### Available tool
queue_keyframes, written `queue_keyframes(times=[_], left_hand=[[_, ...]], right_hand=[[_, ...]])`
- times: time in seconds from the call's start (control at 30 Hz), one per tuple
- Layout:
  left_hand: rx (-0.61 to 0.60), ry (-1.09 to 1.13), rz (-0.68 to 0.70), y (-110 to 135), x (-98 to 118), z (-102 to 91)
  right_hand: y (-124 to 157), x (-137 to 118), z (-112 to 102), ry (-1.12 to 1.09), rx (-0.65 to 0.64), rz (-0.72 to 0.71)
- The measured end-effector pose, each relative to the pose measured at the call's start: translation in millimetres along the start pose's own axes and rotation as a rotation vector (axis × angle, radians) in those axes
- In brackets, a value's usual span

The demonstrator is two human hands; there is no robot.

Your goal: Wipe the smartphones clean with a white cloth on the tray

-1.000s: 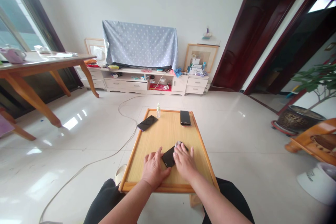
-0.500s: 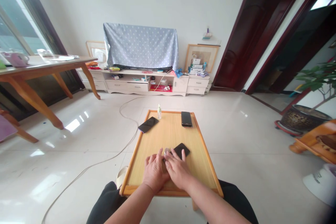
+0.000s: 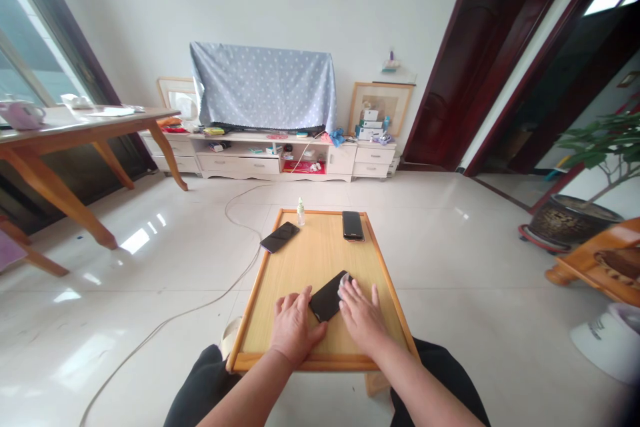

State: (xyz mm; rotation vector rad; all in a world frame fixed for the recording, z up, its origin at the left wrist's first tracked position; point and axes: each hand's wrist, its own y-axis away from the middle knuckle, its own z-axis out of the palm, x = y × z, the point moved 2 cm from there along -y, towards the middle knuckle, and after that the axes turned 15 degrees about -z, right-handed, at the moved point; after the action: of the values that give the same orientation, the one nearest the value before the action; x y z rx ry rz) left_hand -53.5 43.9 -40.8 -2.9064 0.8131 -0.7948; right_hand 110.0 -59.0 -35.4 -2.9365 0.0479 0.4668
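Observation:
A black smartphone lies flat and slanted on the small wooden table. My left hand braces its near left end, with the thumb at the lower corner and the fingers along the left edge. Under the fingertips of my right hand is a small whitish wipe, pressed on the phone's far right end. Farther back on the table lie a second dark smartphone at the left and a black phone at the right. A small clear bottle with a pale green top stands upright near the far edge.
A raised wooden rim edges the table. A pale cable runs over the tiled floor at left. Beyond stand a low white cabinet and a dining table. A potted plant is at right.
My right hand has slid right and away from me across the phone with the wipe, uncovering more of the screen. My left hand stays nearly in place at the phone's near end.

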Motion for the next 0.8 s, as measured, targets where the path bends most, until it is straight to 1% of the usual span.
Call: queue_keyframes(times=[0.03, 0.07, 0.1, 0.13, 0.2, 0.23, 0.27, 0.3, 0.4, 0.43, 0.47, 0.5, 0.6, 0.63, 0.67, 0.7, 0.8], left_hand=[[-0.003, -0.001, -0.002, 0.2, 0.5, -0.3], [-0.005, -0.002, -0.006, 0.4, 1.0, -0.8], [-0.008, -0.001, -0.009, 0.5, 1.4, -1.2], [-0.013, -0.001, -0.01, 0.6, 1.7, -1.6], [-0.027, 0.001, -0.008, 0.8, 2.4, -2.3], [-0.033, 0.001, -0.007, 0.9, 2.7, -2.5], [-0.037, -0.001, -0.007, 1.0, 3.1, -2.8], [-0.038, -0.004, -0.011, 1.2, 3.5, -2.9], [-0.032, -0.013, -0.021, 1.7, 4.8, -2.8], [-0.029, -0.015, -0.021, 1.7, 5.0, -2.5], [-0.026, -0.016, -0.02, 1.7, 5.1, -2.2], [-0.023, -0.016, -0.017, 1.7, 5.1, -1.8], [-0.015, -0.012, -0.001, 1.7, 4.8, -0.6], [-0.012, -0.011, 0.003, 1.8, 4.8, -0.2], [-0.007, -0.01, 0.004, 1.9, 5.1, 0.1], [-0.001, -0.012, 0.003, 2.1, 5.5, 0.3], [0.013, -0.018, -0.004, 2.4, 7.3, 1.1]], right_hand=[[0.9, 2.5, -2.7, 0.013, 0.008, 0.059], [2.1, 2.2, -4.2, 0.013, 0.011, 0.084], [3.7, -1.5, -4.4, -0.001, 0.006, 0.061], [5.9, -7.7, -3.4, -0.029, -0.007, -0.003], [11.2, -21.3, -0.4, -0.098, -0.042, -0.176], [13.3, -25.0, 0.4, -0.12, -0.057, -0.237], [14.3, -25.0, 0.1, -0.123, -0.062, -0.255], [14.2, -21.0, -1.3, -0.107, -0.059, -0.225], [10.5, 0.4, -8.3, -0.006, -0.009, 0.019], [10.0, 4.3, -9.7, 0.014, 0.006, 0.077], [10.4, 4.5, -9.8, 0.016, 0.012, 0.09], [11.6, 0.9, -8.8, 0.0, 0.012, 0.055], [16.6, -17.8, -3.2, -0.092, -0.012, -0.189], [16.8, -20.3, -2.5, -0.11, -0.017, -0.24], [15.4, -18.5, -3.0, -0.11, -0.013, -0.242], [12.3, -12.6, -4.5, -0.093, -0.001, -0.196], [-0.7, 13.3, -9.6, 0.005, 0.058, 0.065]])
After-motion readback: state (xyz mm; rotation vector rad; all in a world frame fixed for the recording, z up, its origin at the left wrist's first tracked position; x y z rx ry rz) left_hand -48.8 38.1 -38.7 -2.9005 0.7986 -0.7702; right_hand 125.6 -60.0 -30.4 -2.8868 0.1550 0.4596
